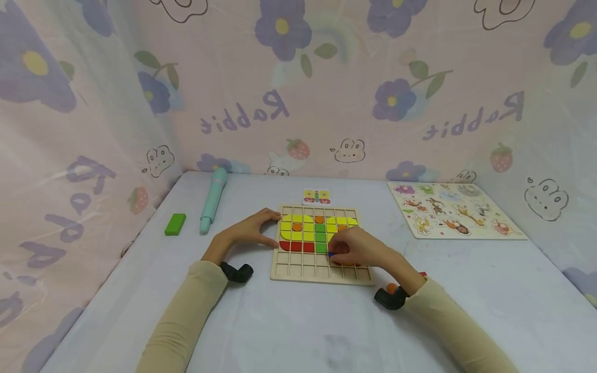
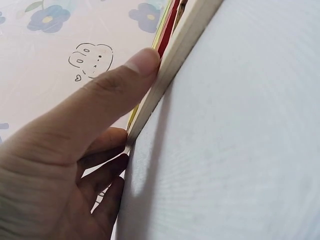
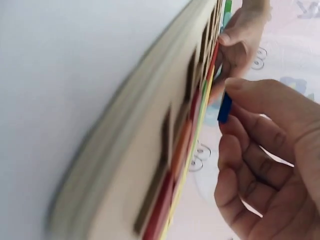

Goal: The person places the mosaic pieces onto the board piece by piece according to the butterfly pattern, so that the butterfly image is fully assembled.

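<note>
A wooden grid board (image 1: 282, 270) lies before me, holding yellow pieces (image 1: 290, 235), a green column (image 1: 320, 236), a red row (image 1: 297, 246) and several orange pieces (image 1: 319, 219). My left hand (image 1: 249, 229) touches the board's left edge, thumb and fingers spread along it; the thumb (image 2: 142, 62) lies against the rim near the red row. Over the lower right of the grid, my right hand (image 1: 356, 246) pinches a small blue block (image 3: 225, 108) between thumb and fingertips. That hand hides part of the right-side pieces. Behind the board lies a small pattern card (image 1: 316, 197).
On the left of the table are a green block (image 1: 175, 224) and a turquoise stick-shaped object (image 1: 213, 201). An animal picture board (image 1: 457, 212) lies at the back right. A loose orange piece (image 1: 392, 287) and a red piece (image 1: 423, 274) show by my right wrist.
</note>
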Available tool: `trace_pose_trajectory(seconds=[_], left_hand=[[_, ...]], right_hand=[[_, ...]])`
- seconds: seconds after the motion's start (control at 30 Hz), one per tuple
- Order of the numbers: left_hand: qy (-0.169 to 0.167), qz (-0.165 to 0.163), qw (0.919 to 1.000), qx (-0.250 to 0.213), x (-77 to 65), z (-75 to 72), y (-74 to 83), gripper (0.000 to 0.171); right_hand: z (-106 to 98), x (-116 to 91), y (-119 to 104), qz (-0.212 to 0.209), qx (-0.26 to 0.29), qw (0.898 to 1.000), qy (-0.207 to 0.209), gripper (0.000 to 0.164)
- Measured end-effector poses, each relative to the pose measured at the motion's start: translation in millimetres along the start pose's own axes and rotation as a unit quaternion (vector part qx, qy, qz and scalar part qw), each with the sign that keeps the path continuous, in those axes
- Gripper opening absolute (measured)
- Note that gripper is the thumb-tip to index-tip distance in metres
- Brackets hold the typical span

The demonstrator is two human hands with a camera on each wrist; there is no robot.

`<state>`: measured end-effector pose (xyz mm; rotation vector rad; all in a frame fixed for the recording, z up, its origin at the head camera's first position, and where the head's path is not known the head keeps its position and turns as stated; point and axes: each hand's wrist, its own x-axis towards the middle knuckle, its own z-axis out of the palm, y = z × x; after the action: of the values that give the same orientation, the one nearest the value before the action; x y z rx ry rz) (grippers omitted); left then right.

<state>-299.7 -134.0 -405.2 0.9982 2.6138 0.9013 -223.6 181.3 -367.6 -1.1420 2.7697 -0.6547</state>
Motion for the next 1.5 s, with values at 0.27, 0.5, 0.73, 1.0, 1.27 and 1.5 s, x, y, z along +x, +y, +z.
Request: trace_pose_trajectory(seconds=[0.27, 0.5, 0.73, 1.0, 1.27, 1.5], left_hand=[[-0.004, -0.009, 1.0000, -0.002, -0.4, -0.4, 0.8, 0.081], [0.001, -0.011, 0.9999, 0.004, -0.4, -1.7, 1.9, 0.080], [0.000, -0.015, 0.9999, 0.005, -1.1, -1.0, 1.4, 0.079], [-0.001, -0.015, 0.9999, 0.003, -1.0, -1.0, 1.1, 0.080], [-0.001, -0.016, 0.9999, 0.001, -1.2, -1.1, 3.1, 0.080], [-0.002, -0.007, 1.0000, -0.003, -1.1, -0.8, 2.4, 0.081]], right_hand=[[10.7, 19.2, -5.8, -0.024, 0.008, 0.999, -0.022, 0.009], [14.1, 23.5, -6.3, -0.033, 0.017, 0.999, -0.029, 0.008], [14.8, 24.0, -6.6, -0.017, 0.032, 0.999, -0.021, 0.011], [15.3, 24.7, -3.6, -0.009, 0.050, 0.999, -0.016, 0.011], [13.8, 23.1, -5.3, -0.014, 0.052, 0.998, -0.012, 0.009], [-2.3, 7.6, 2.9, -0.007, 0.043, 0.999, 0.008, 0.010]])
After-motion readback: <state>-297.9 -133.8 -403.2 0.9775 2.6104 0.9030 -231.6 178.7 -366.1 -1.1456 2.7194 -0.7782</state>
